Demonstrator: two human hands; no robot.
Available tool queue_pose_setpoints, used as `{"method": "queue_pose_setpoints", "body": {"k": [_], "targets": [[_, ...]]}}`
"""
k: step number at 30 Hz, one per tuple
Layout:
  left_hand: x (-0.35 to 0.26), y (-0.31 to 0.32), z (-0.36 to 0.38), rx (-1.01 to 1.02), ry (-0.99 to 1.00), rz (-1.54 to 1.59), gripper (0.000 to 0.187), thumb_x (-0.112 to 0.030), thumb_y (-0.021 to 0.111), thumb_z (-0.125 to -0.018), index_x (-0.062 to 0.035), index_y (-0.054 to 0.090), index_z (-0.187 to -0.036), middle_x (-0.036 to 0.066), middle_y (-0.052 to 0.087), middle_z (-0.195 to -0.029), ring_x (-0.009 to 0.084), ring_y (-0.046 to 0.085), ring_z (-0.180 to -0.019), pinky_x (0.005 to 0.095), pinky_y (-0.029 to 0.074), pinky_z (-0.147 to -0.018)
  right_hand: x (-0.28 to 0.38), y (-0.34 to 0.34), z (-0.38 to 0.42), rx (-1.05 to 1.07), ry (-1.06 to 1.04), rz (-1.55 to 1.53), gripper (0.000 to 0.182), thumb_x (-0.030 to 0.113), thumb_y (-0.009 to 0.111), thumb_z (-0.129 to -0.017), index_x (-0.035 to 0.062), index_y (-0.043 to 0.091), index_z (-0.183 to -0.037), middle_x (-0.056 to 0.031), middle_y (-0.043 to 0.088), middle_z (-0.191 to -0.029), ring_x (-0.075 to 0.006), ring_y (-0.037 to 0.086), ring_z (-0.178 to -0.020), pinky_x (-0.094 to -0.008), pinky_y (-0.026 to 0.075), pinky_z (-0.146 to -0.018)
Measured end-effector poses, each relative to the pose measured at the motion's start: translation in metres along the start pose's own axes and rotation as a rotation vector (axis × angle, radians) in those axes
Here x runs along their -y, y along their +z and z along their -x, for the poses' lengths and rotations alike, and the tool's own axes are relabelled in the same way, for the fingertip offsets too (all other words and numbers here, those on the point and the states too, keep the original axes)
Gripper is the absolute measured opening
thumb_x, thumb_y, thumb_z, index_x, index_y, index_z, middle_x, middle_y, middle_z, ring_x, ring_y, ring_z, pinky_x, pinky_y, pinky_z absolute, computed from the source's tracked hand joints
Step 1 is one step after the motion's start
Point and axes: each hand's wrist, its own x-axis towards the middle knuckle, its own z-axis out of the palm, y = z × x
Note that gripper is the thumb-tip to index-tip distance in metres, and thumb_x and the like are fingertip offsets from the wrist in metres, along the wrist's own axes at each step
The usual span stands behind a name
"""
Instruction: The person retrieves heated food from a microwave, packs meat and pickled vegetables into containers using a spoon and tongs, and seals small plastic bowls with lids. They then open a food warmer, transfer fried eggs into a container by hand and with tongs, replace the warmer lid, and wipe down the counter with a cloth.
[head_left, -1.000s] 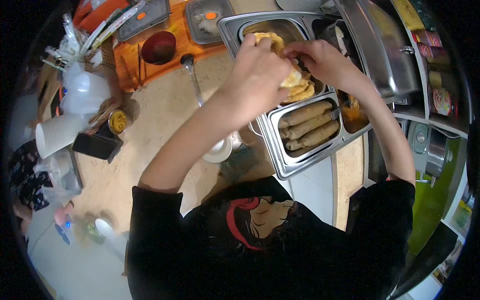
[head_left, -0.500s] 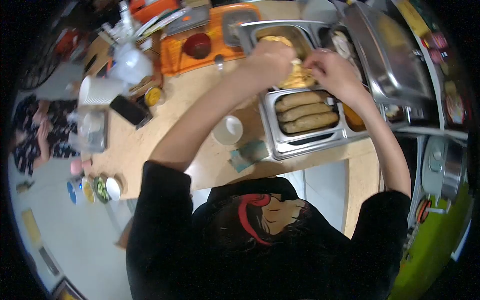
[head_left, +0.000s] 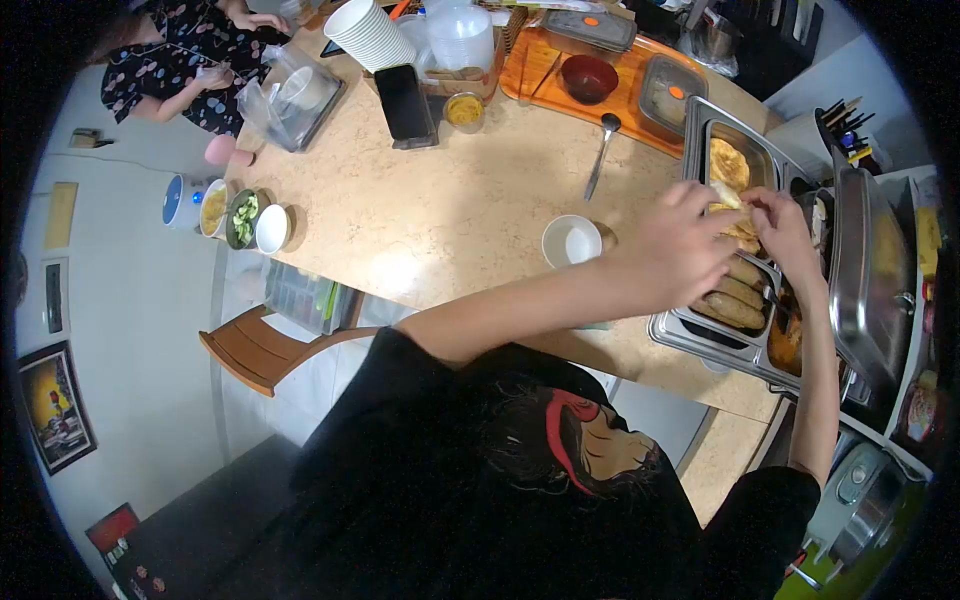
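My left hand (head_left: 690, 245) is closed, fingertips bent over the steel pan with yellow fried egg pieces. A pale yellow bit of egg (head_left: 728, 195) shows at its fingers. My right hand (head_left: 785, 230) pinches at the same egg from the other side, thumb and fingertips together. A round fried egg (head_left: 728, 163) lies in the far part of the steel pan (head_left: 762, 160). Just below my left hand, long pale brown rolls (head_left: 732, 308) lie in another steel pan. Beside it is a compartment of orange-brown sauce (head_left: 785, 345), with a utensil handle near.
A white paper cup (head_left: 572, 242) and a spoon (head_left: 602, 155) are on the table. An orange tray (head_left: 625, 110) holds a dark red bowl (head_left: 589, 79) and lidded boxes. A phone (head_left: 405, 105) stands near stacked cups (head_left: 368, 35). A steel lid (head_left: 868, 270) stands right. Another person (head_left: 190, 70) is at far left.
The view has swung left, so the table and pans appear further right. Both hands stay at the egg pan; a pale piece of egg now shows raised between them.
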Motion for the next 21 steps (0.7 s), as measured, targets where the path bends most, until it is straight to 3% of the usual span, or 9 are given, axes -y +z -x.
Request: {"method": "queue_pose_setpoints", "body": {"k": [3, 5, 6, 9, 14, 17, 18, 19, 21], "targets": [[0.017, -0.022, 0.017, 0.003, -0.077, 0.103, 0.02, -0.022, 0.066, -0.078, -0.0065, 0.064, -0.09, 0.008, 0.059, -0.114, 0.0268, 0.05, -0.108, 0.0411, 0.038, -0.092, -0.001, -0.005, -0.005, 0.038, 0.065, 0.115, 0.02, 0.009, 0.05, -0.081, -0.0015, 0.063, -0.093, -0.0181, 0.063, -0.09, -0.0316, 0.058, -0.088, -0.0372, 0.044, -0.079], [0.035, -0.037, 0.025, 0.024, -0.137, 0.138, 0.014, -0.017, 0.066, -0.078, -0.0066, 0.062, -0.085, 0.007, 0.06, -0.114, 0.0281, 0.052, -0.105, 0.0404, 0.039, -0.09, -0.012, -0.004, -0.004, 0.0, -0.127, 0.197, 0.018, 0.009, 0.054, -0.082, -0.0009, 0.063, -0.093, -0.0137, 0.065, -0.082, -0.0269, 0.059, -0.074, -0.0343, 0.045, -0.075], [0.044, -0.044, 0.025, 0.04, -0.193, 0.144, 0.011, -0.015, 0.065, -0.078, -0.0068, 0.061, -0.084, 0.006, 0.06, -0.113, 0.0289, 0.053, -0.103, 0.0401, 0.04, -0.089, -0.009, -0.006, -0.003, 0.042, -0.028, 0.128, 0.018, 0.011, 0.055, -0.083, -0.0016, 0.063, -0.092, -0.0135, 0.065, -0.081, -0.0264, 0.061, -0.073, -0.0338, 0.046, -0.072], [0.058, -0.043, 0.004, 0.064, -0.155, 0.103, 0.008, -0.01, 0.062, -0.076, -0.0079, 0.06, -0.084, 0.005, 0.059, -0.107, 0.0265, 0.053, -0.096, 0.0401, 0.04, -0.082, -0.015, -0.011, -0.013, -0.053, 0.13, -0.026, 0.02, 0.016, 0.059, -0.083, -0.0021, 0.065, -0.089, -0.0134, 0.066, -0.08, -0.0244, 0.064, -0.071, -0.0334, 0.048, -0.066], [0.072, -0.018, -0.055, 0.008, -0.039, 0.093, 0.017, -0.011, 0.06, -0.077, -0.0098, 0.061, -0.094, 0.005, 0.061, -0.095, 0.0261, 0.055, -0.091, 0.0385, 0.04, -0.08, -0.037, 0.001, -0.04, -0.096, 0.129, 0.118, 0.021, 0.02, 0.06, -0.084, 0.0003, 0.066, -0.087, -0.0145, 0.067, -0.08, -0.0245, 0.064, -0.071, -0.0339, 0.049, -0.065], [0.164, -0.018, -0.061, -0.096, -0.219, -0.04, 0.016, -0.016, 0.054, -0.082, -0.0106, 0.061, -0.095, 0.007, 0.061, -0.09, 0.026, 0.057, -0.087, 0.0389, 0.044, -0.075, 0.015, -0.015, -0.038, -0.125, 0.21, 0.284, 0.029, 0.029, 0.064, -0.083, 0.0004, 0.064, -0.079, -0.0169, 0.06, -0.068, -0.0288, 0.057, -0.06, -0.0369, 0.043, -0.055], [0.209, -0.01, -0.047, -0.042, -0.318, -0.139, 0.017, -0.016, 0.054, -0.081, -0.0097, 0.061, -0.095, 0.009, 0.061, -0.092, 0.0272, 0.058, -0.087, 0.0392, 0.046, -0.071, 0.025, -0.016, -0.034, -0.18, 0.25, 0.313, 0.024, 0.024, 0.061, -0.085, 0.0018, 0.063, -0.076, -0.0182, 0.061, -0.074, -0.0341, 0.058, -0.072, -0.0402, 0.044, -0.06], [0.252, 0.002, -0.025, 0.01, -0.414, -0.229, 0.017, -0.017, 0.054, -0.08, -0.0088, 0.061, -0.094, 0.011, 0.06, -0.095, 0.0283, 0.059, -0.086, 0.0394, 0.048, -0.066, 0.012, -0.012, -0.03, -0.153, 0.131, 0.4, 0.012, 0.014, 0.06, -0.084, 0.0034, 0.06, -0.09, -0.0166, 0.062, -0.082, -0.034, 0.059, -0.077, -0.0415, 0.045, -0.062], [0.311, 0.028, 0.015, 0.348, -0.558, -0.667, 0.022, -0.017, 0.056, -0.077, -0.0083, 0.061, -0.097, 0.016, 0.056, -0.106, 0.0315, 0.059, -0.083, 0.0397, 0.051, -0.063, 0.027, -0.006, -0.026, -0.076, 0.102, 0.095, 0.039, 0.003, 0.06, -0.08, 0.0098, 0.043, -0.114, -0.0158, 0.061, -0.093, -0.0354, 0.059, -0.081, -0.0417, 0.046, -0.068]]}}
